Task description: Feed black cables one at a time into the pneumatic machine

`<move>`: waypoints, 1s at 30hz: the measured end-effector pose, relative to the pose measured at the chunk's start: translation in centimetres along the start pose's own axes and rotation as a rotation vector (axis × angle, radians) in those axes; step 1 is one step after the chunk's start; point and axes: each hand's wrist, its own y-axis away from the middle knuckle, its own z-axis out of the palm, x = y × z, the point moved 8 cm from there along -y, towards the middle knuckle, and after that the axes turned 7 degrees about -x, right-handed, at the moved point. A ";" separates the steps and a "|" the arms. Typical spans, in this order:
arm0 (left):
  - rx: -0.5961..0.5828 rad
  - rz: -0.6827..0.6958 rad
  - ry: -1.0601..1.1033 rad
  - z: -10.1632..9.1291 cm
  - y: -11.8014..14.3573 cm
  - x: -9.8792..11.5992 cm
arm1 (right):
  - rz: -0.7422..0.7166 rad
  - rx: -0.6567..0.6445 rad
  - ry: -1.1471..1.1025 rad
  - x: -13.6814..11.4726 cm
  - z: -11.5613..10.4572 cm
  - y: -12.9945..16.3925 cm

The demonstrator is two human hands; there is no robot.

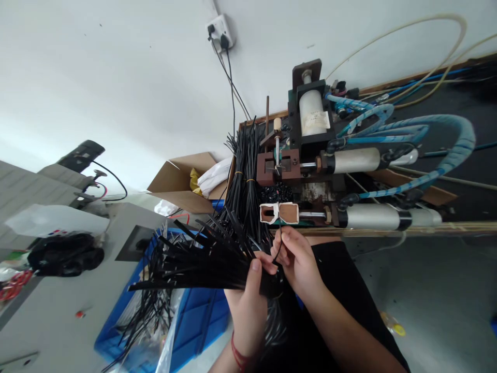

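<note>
Far left: one white plastic bag [58, 220], with small red and blue print, too small to read. One black item [66, 254] just beside it, identity unclear.

Next: one blue crate [205, 311] on the floor side, holding loose black strands, tangled and not countable. Behind it, one open cardboard box [182, 201] with one white and one yellow wrapped item inside. On the wall above, one socket strip [220, 32] carrying two black plugs.

At the tabletop's left edge: two banded bundles [245, 191], one tan band on each.

Left hand [248, 290]: closed round a thick bundle of black strands [209, 264], held in front of the tabletop's front left corner, strand ends fanned leftward; red cord on the wrist. Right hand [293, 254]: thumb and fingers pinch a single black strand [280, 235], whose upper end runs to the seam between two white-edged blocks [289, 213] at the tabletop's front edge. Small black pieces [276, 194] heaped just behind these blocks, too many to count.

Right, on the dark tabletop [483, 122]: machine with three main cylinders, one upright white cylinder [310, 106] and two horizontal grey cylinders [357, 159]. One paper label [315, 123] on the upright one; faint marks, illegible. Blue hoses [458, 127] loop rightward, number unclear.
</note>
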 end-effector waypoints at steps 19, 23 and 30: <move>-0.066 -0.011 0.036 1.4 0.6 -0.7 | -0.035 -0.033 0.331 -0.7 -1.8 0.2; -0.081 -0.017 0.047 1.3 0.5 -0.8 | -0.043 -0.023 0.342 -0.9 -1.8 0.4; -0.148 -0.026 -0.026 0.9 1.2 -1.4 | 0.024 -0.228 0.719 -2.3 -0.3 0.4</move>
